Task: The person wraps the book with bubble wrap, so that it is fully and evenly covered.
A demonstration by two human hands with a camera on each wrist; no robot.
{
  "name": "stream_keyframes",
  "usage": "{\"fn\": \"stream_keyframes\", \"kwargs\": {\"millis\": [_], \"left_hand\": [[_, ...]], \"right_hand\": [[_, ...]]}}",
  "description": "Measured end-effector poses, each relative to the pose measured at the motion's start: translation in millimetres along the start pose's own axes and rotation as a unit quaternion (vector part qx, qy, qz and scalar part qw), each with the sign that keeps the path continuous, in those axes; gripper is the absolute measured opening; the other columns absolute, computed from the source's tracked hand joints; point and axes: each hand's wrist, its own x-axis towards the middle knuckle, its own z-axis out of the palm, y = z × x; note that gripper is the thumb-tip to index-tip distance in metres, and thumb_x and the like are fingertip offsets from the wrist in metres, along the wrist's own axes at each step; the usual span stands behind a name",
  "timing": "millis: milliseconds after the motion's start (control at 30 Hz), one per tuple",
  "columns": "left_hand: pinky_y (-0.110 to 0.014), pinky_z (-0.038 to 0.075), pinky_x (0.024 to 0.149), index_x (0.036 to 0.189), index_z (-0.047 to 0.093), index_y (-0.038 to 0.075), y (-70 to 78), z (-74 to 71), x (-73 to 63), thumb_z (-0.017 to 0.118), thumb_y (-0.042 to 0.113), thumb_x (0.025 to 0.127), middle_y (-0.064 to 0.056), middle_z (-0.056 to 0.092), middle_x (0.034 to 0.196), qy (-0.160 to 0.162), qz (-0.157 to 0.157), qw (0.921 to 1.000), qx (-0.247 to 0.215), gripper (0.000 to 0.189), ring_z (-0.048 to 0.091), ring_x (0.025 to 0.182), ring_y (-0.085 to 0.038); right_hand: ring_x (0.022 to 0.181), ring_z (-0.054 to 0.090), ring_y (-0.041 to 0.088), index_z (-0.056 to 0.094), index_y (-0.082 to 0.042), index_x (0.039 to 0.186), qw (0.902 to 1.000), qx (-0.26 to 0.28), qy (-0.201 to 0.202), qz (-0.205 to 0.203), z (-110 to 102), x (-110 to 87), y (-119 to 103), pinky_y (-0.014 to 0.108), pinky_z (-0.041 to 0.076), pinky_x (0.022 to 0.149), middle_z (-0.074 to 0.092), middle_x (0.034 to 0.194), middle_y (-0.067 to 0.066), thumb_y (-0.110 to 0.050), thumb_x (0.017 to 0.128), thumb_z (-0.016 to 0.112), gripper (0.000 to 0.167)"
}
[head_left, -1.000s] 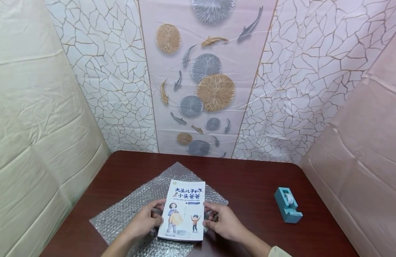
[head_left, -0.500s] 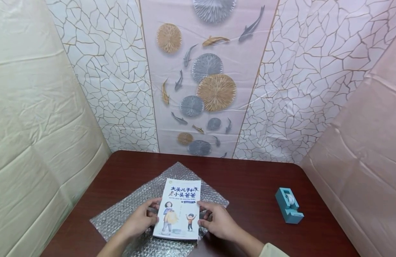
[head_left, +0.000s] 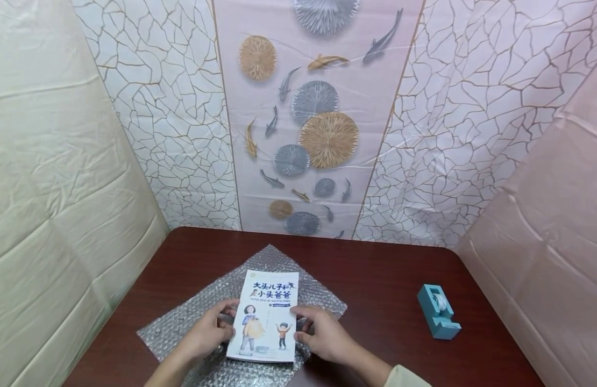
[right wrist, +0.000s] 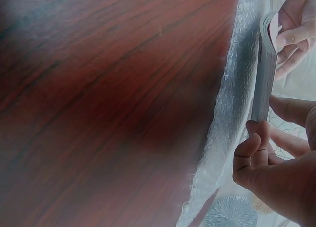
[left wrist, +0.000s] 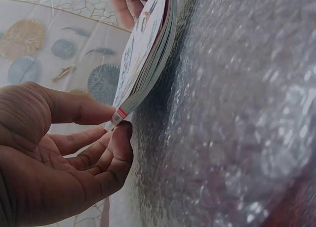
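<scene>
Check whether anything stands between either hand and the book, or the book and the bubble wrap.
Nothing visible blocks the left hand or right hand: both pinch the book by its edges. Only fingers show between it and the bubble wrap; the tape dispenser sits well aside.

The dark red-brown desk (head_left: 376, 279) carries a sheet of bubble wrap (head_left: 182, 316), spread below my left grip (head_left: 210, 328) and reaching out beyond it, and a teal tape dispenser (head_left: 436, 314), well apart to the right of my right grip (head_left: 322, 332).

The head view faces forward and down from above; both wrist views (close-in, turned sideways) share the book (left wrist: 143, 54).
</scene>
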Motion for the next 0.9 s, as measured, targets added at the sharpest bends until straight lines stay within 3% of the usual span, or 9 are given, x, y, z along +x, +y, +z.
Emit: {"fn": "stream_keyframes", "kwargs": {"millis": [267, 567, 900], "left_hand": [[-0.028, 0.056, 0.066, 0.151, 0.060, -0.005, -1.8, -4.0, 2.3, 0.069, -0.017, 0.078, -0.017, 0.066, 0.122, 0.000, -0.011, 0.9999, 0.008, 0.075, 0.062, 0.086, -0.020], [-0.030, 0.057, 0.064, 0.150, 0.059, -0.006, -2.8, -6.9, 0.6, 0.065, -0.020, 0.077, -0.018, 0.064, 0.122, 0.002, -0.019, 0.9997, -0.013, 0.075, 0.060, 0.085, -0.021], [-0.031, 0.059, 0.066, 0.149, 0.058, -0.009, -4.2, -7.8, -0.8, 0.065, -0.022, 0.076, -0.019, 0.063, 0.120, 0.001, -0.016, 0.9998, -0.011, 0.074, 0.062, 0.086, -0.022]], "right_hand": [[0.084, 0.070, 0.008, 0.071, 0.005, 0.139, 1.0000, 0.000, -0.006, -0.006, 3, 5.0, -2, 0.023, 0.060, 0.074, 0.069, 0.143, 0.028, 0.000, 0.091, 0.086, 0.051], [0.084, 0.070, 0.008, 0.071, 0.005, 0.140, 0.9998, -0.007, -0.012, -0.016, 8, 7.8, -3, 0.025, 0.060, 0.075, 0.071, 0.138, 0.024, -0.002, 0.092, 0.087, 0.051], [0.082, 0.064, -0.003, 0.071, 0.003, 0.141, 0.9990, -0.037, -0.018, -0.014, 14, 10.2, 1, 0.024, 0.057, 0.078, 0.072, 0.139, 0.020, -0.004, 0.093, 0.086, 0.051]]}}
